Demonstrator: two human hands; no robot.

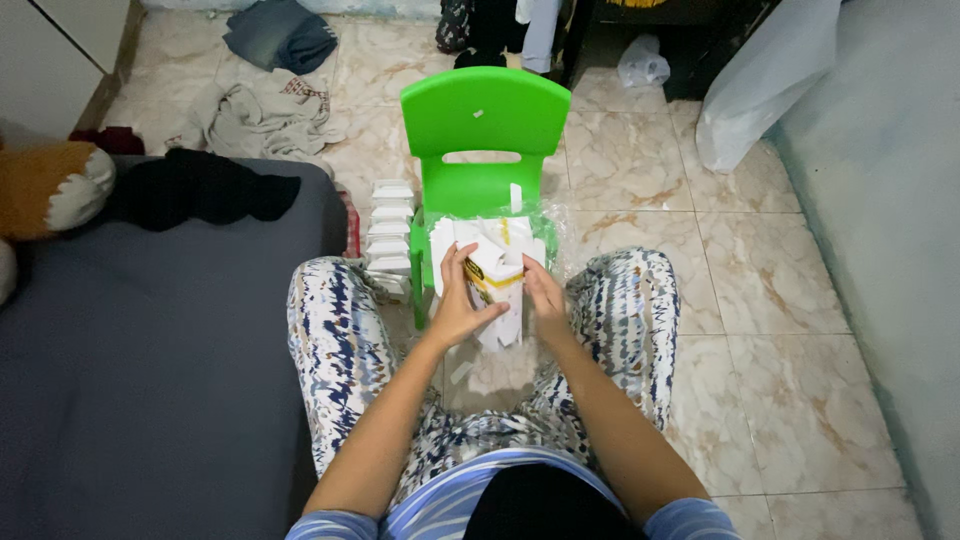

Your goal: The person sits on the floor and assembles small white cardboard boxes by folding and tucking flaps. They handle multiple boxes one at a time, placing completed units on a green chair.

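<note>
Forearms reached forward from the seated person's lap, between knees in patterned trousers, and met over the front edge of the green plastic chair (485, 130). The left hand (458, 300) was wrapped around the near left side of a small white carton with a yellow band (497, 285), fingers curled up its face and thumb pressed in; it was gripping the carton. The right hand (545, 295) was closed on the carton's right edge, fingers bent over the top, wrist tilted slightly inward. The carton hung just off the chair seat's front edge, above the gap between the knees, half folded, with its lower flaps hanging loose.

Risk lay mostly in that thin card: squeezed too hard by both hands at once, a panel could crease or a flap could tear, in my judgement. Since it was held past the seat's edge, a slipped grip would likely have dropped it to the tiled floor (760, 300).

On the seat behind lay a pile of flat white card blanks (450, 240) on clear plastic wrap, close enough for a knuckle to nudge them off. At the chair's left side a row of finished white boxes (390, 225) stood on the floor, near the left knee, which could topple them. Farther off lay crumpled clothes (260, 115).
</note>
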